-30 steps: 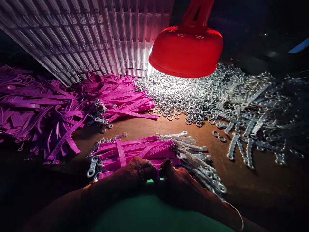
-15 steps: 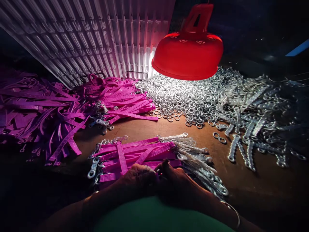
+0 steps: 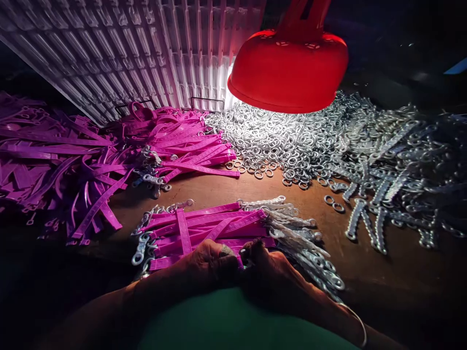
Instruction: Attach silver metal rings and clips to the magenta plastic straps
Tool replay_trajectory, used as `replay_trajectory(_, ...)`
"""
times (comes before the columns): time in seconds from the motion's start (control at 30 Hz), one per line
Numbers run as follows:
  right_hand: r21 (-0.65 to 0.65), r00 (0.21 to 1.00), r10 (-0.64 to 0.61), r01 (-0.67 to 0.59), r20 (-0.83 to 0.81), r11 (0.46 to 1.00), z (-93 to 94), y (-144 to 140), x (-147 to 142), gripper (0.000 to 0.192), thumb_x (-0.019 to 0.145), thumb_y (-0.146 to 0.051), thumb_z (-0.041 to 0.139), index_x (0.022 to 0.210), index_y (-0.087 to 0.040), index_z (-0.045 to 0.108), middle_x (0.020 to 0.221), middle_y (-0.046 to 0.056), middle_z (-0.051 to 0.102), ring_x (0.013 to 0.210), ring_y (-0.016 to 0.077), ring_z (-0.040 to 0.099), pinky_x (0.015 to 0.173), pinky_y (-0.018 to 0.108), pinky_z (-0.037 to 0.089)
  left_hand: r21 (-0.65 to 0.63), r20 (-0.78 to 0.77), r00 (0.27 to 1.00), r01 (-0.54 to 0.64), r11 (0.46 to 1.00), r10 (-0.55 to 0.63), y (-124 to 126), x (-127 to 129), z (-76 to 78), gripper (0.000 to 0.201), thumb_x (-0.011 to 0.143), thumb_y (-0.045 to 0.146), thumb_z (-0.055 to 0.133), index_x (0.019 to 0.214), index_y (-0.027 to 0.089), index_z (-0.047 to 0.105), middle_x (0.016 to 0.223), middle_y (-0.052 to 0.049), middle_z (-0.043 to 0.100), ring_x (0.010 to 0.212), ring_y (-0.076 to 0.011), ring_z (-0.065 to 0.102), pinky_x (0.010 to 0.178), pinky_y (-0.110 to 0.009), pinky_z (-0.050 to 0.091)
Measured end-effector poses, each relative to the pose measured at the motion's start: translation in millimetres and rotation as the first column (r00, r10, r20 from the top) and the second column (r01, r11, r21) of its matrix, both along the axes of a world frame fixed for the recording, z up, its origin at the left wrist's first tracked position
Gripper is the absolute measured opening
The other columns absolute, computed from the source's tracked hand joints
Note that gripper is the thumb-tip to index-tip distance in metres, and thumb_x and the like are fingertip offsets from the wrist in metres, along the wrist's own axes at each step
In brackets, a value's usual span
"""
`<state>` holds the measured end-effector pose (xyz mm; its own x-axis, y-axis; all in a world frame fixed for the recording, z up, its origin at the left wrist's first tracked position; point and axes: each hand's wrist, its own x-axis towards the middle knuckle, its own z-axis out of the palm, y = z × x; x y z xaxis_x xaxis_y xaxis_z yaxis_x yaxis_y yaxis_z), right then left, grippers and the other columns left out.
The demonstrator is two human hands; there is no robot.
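Magenta shows between the left hand [image 3: 212, 258] and right hand [image 3: 269, 266], both with fingers curled in; shadow hides what, if anything, they grip, so a slip could go unseen. Just beyond, straps [image 3: 185, 233] lie crossed on the table [image 3: 200, 189], chains [image 3: 290, 234] overlapping at their right; tugging one could snag its neighbours.

Red lamp [image 3: 288, 73] is seen at top centre, positioned over wooden tabletop [image 3: 204, 187]. Ribbed pale panel [image 3: 127, 53] is stood at back left, lit brightest beside lamp. Thin wire frame [image 3: 207, 99] is seen at panel's bottom edge. Blue strip [image 3: 456, 67] is cut off at right.
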<state>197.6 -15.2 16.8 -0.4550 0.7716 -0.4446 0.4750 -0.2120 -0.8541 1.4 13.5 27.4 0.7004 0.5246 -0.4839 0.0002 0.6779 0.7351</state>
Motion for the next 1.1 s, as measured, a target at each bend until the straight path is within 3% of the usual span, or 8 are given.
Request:
replay_trajectory(0.1, -0.023, 0.999, -0.037, 0.037, -0.034, 0.999, -0.9, -1.1, -3.4, 0.054, 0.089, -0.066, 0.029, 0.085, -0.017, 0.051, 0.057, -0.003, 0.042, 0.048, 0.0093, 0.030, 0.042, 0.022, 0.024, 0.080, 0.018, 0.999, -0.041, 0.996, 0.040, -8.3, 0.7, 1.0, 0.048, 0.077, 0.056, 0.059, 0.059, 0.014, 0.046, 0.051, 0.005, 0.035, 0.045, -0.0050, 0.030, 0.044, -0.022, 0.021)
replay_trajectory(0.27, 0.119, 0.999, 0.026, -0.023, -0.029, 0.993, -15.7, -4.4, -4.9, 0.048, 0.089, -0.061, 0.035, 0.099, -0.017, 0.050, 0.063, -0.001, 0.048, 0.052, 0.0098, 0.037, 0.044, 0.021, 0.026, 0.219, -0.057, 0.991, -0.108, 0.970, 0.123, -17.7, 3.2, 3.9, 0.043, 0.080, 0.052, 0.057, 0.064, 0.012, 0.050, 0.057, 0.003, 0.039, 0.051, -0.0059, 0.033, 0.046, -0.022, 0.023)
replay_trajectory(0.4, 0.172, 0.985, 0.170, -0.164, -0.023, 0.971, -18.5, -2.2, -3.7, 0.046, 0.077, -0.041, 0.060, 0.111, -0.015, 0.043, 0.066, -0.001, 0.052, 0.051, 0.0088, 0.037, 0.042, 0.020, 0.024, 0.103, -0.018, 0.996, -0.088, 0.991, 0.090, -17.0, 2.9, -5.5, 0.045, 0.075, 0.054, 0.062, 0.067, 0.011, 0.054, 0.058, 0.001, 0.044, 0.051, -0.0073, 0.038, 0.048, -0.022, 0.028)
replay_trajectory(0.53, 0.169, 0.967, 0.251, -0.242, -0.035, 0.955, -5.9, 1.3, -1.3, 0.030, 0.075, -0.019, 0.050, 0.104, -0.014, 0.043, 0.067, -0.001, 0.053, 0.051, 0.0084, 0.035, 0.041, 0.021, 0.025, 0.021, 0.037, 0.998, -0.041, 0.999, 0.041, -10.2, 2.5, -13.8, 0.048, 0.071, 0.054, 0.067, 0.059, 0.011, 0.050, 0.054, 0.003, 0.040, 0.048, -0.0060, 0.036, 0.046, -0.022, 0.026)
replay_trajectory(0.7, 0.381, 0.920, 0.350, -0.392, 0.177, 0.837, -1.0, 5.5, 0.8, 0.038, 0.074, -0.009, 0.041, 0.110, -0.010, 0.051, 0.075, 0.007, 0.057, 0.057, 0.0159, 0.045, 0.045, 0.029, 0.033, -0.010, 0.044, 0.999, -0.022, 1.000, 0.022, -2.8, 4.4, -13.7, 0.052, 0.066, 0.057, 0.069, 0.054, 0.010, 0.049, 0.053, 0.001, 0.040, 0.048, -0.0069, 0.037, 0.047, -0.023, 0.027)
replay_trajectory(0.87, 0.540, 0.885, 0.405, -0.461, 0.229, 0.704, -2.0, 12.0, 4.8, 0.037, 0.078, -0.009, 0.035, 0.102, -0.017, 0.062, 0.082, 0.011, 0.062, 0.074, 0.0245, 0.053, 0.053, 0.035, 0.038, 0.014, -0.039, 0.999, -0.015, 1.000, 0.015, 1.2, 4.0, -9.5, 0.052, 0.066, 0.058, 0.068, 0.055, 0.010, 0.050, 0.055, 0.000, 0.042, 0.050, -0.0072, 0.036, 0.047, -0.023, 0.025)
replay_trajectory(0.97, 0.487, 0.899, 0.382, -0.437, 0.213, 0.756, 8.6, 17.4, 4.4, 0.043, 0.081, -0.010, 0.032, 0.118, -0.008, 0.053, 0.101, 0.017, 0.061, 0.074, 0.0225, 0.054, 0.053, 0.034, 0.039, -0.008, -0.053, 0.997, -0.060, 0.998, 0.060, 0.7, 2.3, -9.9, 0.051, 0.067, 0.057, 0.067, 0.055, 0.013, 0.045, 0.055, 0.001, 0.040, 0.051, -0.0073, 0.035, 0.047, -0.023, 0.025)
replay_trajectory(1.1, 0.298, 0.895, 0.432, -0.445, 0.111, 0.844, 18.9, 23.3, 0.2, 0.029, 0.083, -0.010, 0.037, 0.110, -0.009, 0.050, 0.083, 0.009, 0.062, 0.055, 0.0124, 0.048, 0.045, 0.026, 0.034, 0.049, -0.096, 0.995, 0.017, 0.999, -0.012, 4.6, -4.6, -7.2, 0.049, 0.072, 0.059, 0.060, 0.059, 0.013, 0.049, 0.055, 0.002, 0.040, 0.050, -0.0079, 0.034, 0.048, -0.023, 0.025)
